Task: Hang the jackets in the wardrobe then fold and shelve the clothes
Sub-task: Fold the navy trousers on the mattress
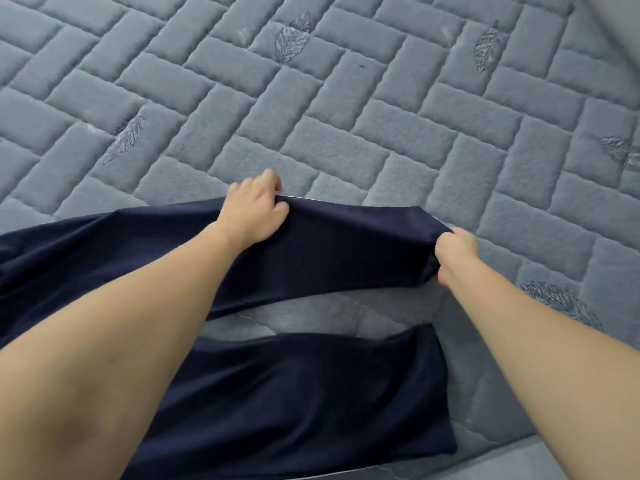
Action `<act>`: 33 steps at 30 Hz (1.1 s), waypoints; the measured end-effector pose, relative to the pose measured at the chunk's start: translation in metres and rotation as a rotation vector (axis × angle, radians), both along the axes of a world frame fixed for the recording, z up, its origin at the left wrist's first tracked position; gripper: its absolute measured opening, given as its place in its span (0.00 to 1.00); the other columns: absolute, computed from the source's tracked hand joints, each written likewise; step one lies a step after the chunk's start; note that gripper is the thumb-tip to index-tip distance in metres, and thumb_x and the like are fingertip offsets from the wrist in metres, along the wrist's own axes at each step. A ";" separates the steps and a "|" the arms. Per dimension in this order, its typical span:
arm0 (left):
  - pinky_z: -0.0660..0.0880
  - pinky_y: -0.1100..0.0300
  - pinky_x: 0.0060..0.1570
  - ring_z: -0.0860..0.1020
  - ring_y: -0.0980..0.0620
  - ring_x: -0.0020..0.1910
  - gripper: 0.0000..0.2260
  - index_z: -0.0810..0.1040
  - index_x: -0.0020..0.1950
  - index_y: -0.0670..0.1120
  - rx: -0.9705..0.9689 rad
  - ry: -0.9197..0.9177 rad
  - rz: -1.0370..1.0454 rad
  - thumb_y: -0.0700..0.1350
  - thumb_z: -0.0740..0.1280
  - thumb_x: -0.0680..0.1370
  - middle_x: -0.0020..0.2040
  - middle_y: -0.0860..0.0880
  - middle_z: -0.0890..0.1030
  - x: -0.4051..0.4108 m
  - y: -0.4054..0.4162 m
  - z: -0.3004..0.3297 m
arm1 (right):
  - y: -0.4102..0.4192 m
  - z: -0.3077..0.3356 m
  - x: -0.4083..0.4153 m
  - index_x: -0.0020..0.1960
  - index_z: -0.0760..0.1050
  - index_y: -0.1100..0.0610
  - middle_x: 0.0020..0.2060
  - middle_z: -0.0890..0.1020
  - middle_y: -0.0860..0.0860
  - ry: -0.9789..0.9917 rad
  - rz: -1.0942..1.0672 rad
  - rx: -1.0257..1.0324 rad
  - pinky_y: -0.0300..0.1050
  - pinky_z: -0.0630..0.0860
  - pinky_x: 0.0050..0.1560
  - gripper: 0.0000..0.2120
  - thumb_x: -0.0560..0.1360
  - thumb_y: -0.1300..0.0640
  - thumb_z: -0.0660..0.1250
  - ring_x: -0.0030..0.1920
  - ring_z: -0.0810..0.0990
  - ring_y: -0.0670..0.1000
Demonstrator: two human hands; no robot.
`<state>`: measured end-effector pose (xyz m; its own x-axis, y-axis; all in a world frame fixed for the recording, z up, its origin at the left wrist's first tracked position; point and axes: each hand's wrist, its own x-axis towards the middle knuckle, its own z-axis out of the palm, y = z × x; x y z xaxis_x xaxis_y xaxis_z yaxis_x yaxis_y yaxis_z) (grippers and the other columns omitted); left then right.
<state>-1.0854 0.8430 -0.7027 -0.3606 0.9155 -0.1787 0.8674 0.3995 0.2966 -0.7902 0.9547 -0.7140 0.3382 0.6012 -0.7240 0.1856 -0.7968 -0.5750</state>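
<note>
A: What lies closest?

B: The near leg of the navy trousers (294, 393), flat across the bed (346, 133), its end to the right. Both bare forearms reach over it from the bottom corners.

A: And beyond that leg?

B: A wedge of grey-blue bed cover shows between the two legs. Then comes the far leg, stretched from the left edge towards the right.

A: Where is the right hand (455, 252)?

B: At the far leg's right end. Its fingers are curled tight round the bunched cloth there, gripping it, and the fabric is pulled into folds at that point.

A: The left hand (254, 211)?

B: Further along the same leg, at its far edge, near the middle of the view. Thumb and fingers pinch that edge, and the cloth rises slightly into a ridge under them. A thin pale line shows at the edge beside the fingers.

A: Past the hands?

B: Only the bed cover, quilted in a brick-like pattern, with stitched leaf shapes scattered over it. A pale blurred surface sits at the top right corner.
</note>
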 end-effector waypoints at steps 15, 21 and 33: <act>0.41 0.35 0.74 0.42 0.47 0.79 0.29 0.45 0.81 0.55 -0.430 0.028 0.318 0.55 0.53 0.81 0.81 0.49 0.44 -0.149 -0.176 -0.015 | -0.140 0.002 -0.212 0.78 0.56 0.56 0.79 0.54 0.56 -0.614 1.486 0.527 0.53 0.47 0.77 0.30 0.76 0.59 0.57 0.78 0.51 0.55; 0.53 0.33 0.72 0.46 0.47 0.79 0.30 0.47 0.80 0.57 -0.340 0.024 0.602 0.49 0.56 0.82 0.81 0.51 0.43 -0.262 -0.305 0.005 | -0.242 0.002 -0.355 0.79 0.54 0.55 0.78 0.58 0.54 -0.497 1.960 0.801 0.51 0.58 0.73 0.29 0.79 0.57 0.56 0.75 0.59 0.54; 0.69 0.44 0.62 0.72 0.38 0.62 0.12 0.76 0.60 0.45 -0.203 -0.081 0.497 0.45 0.58 0.80 0.62 0.42 0.75 -0.384 -0.325 -0.029 | -0.227 -0.030 -0.450 0.78 0.56 0.55 0.75 0.60 0.56 -0.670 1.703 0.596 0.57 0.43 0.76 0.33 0.76 0.47 0.58 0.75 0.56 0.57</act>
<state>-1.4698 0.5182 -0.7318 -0.7192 0.5822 -0.3793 0.5366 0.8121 0.2291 -1.2401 0.7277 -0.7438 -0.6906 0.6319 -0.3517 0.7122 0.6787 -0.1790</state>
